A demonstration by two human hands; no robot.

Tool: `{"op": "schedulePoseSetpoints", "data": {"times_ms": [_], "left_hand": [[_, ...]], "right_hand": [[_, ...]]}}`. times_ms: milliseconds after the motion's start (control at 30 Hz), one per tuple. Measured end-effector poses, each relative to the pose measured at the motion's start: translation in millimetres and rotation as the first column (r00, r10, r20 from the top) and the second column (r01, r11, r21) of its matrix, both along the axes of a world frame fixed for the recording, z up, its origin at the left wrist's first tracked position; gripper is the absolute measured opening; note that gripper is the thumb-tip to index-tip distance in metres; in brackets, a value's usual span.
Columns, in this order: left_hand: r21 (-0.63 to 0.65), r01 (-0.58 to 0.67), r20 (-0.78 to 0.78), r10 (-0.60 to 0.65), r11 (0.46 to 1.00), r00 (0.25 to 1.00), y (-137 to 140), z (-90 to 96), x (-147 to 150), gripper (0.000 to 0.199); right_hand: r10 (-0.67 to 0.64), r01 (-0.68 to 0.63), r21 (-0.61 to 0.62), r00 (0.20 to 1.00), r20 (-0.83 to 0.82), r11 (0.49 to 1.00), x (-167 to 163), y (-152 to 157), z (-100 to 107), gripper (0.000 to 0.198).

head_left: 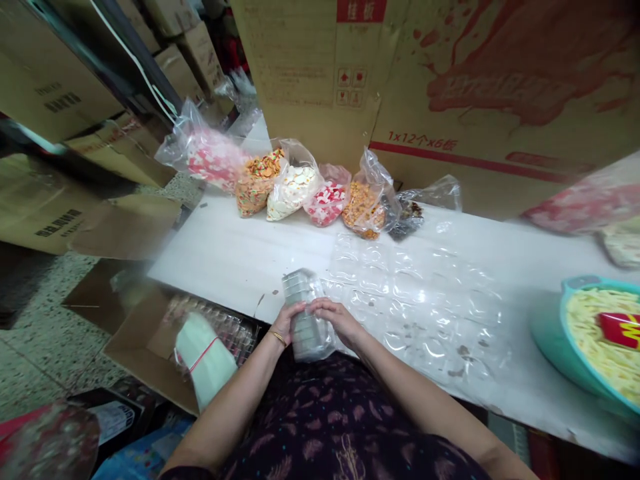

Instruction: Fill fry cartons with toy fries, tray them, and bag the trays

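Note:
A stack of clear plastic trays (305, 337) is between my hands, upright at the table's near edge, its layered side showing as ridges. My left hand (286, 321), with a bangle at the wrist, grips the stack's left side. From the right, my right hand (336, 316) closes over it, fingers bent across the plastic. Just beyond and to the right, clear plastic trays with round hollows (400, 300) lie in rows on the white tabletop (225, 247). Some fingertips are hidden or smeared.
Open bags of coloured pieces (293, 190) line the table's back edge before large cardboard boxes (320, 73). At right stands a turquoise tub (555, 333) of pale pieces with a red packet (620, 329). An open carton (145, 353) sits below left, holding a banded pale bundle (207, 357).

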State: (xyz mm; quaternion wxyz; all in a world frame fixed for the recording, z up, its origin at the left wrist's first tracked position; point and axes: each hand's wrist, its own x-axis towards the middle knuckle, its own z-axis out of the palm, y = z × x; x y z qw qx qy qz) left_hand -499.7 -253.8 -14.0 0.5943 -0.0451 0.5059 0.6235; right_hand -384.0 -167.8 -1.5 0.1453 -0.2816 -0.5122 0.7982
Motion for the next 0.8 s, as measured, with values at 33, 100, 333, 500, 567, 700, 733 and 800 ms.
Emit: {"op": "schedulePoseSetpoints", "data": {"times_ms": [33,100,333,500,567,700,733,800], "left_hand": [[-0.002,0.009,0.007,-0.009,1.0,1.0,1,0.0,-7,0.032],[-0.007,0.038,0.016,-0.038,0.999,0.999,2,-0.3,-23,0.032],[-0.027,0.098,0.093,-0.095,0.995,0.991,-1,-4.0,-73,0.031],[-0.016,0.094,0.081,-0.092,0.995,0.992,-4,-13.0,-88,0.034],[-0.017,0.085,0.027,-0.085,0.996,0.996,-3,-17.0,-91,0.035],[-0.026,0.023,-0.181,-0.028,0.999,0.983,5,-22.3,-104,0.048],[-0.03,-0.002,-0.229,-0.005,1.0,0.973,8,-23.1,-109,0.053],[-0.041,-0.034,-0.292,0.021,0.999,0.956,10,-24.6,-121,0.06]], "right_hand": [[0.003,-0.003,-0.014,1.0,-0.003,1.0,-6,0,0,0.012],[-0.022,0.023,-0.023,1.0,0.009,0.999,-21,-1,-2,0.012],[-0.087,0.09,-0.116,0.996,0.032,0.989,-70,-7,-14,0.013],[-0.066,0.077,-0.167,0.995,0.069,0.983,-86,-7,-15,0.015],[-0.073,0.089,-0.153,0.991,0.109,0.984,-93,-8,-18,0.013],[-0.155,0.162,-0.014,0.966,0.204,0.987,-111,-8,-34,0.012],[-0.194,0.194,0.021,0.955,0.226,0.981,-115,-6,-40,0.013],[-0.268,0.264,0.053,0.923,0.277,0.963,-120,2,-49,0.015]]}}
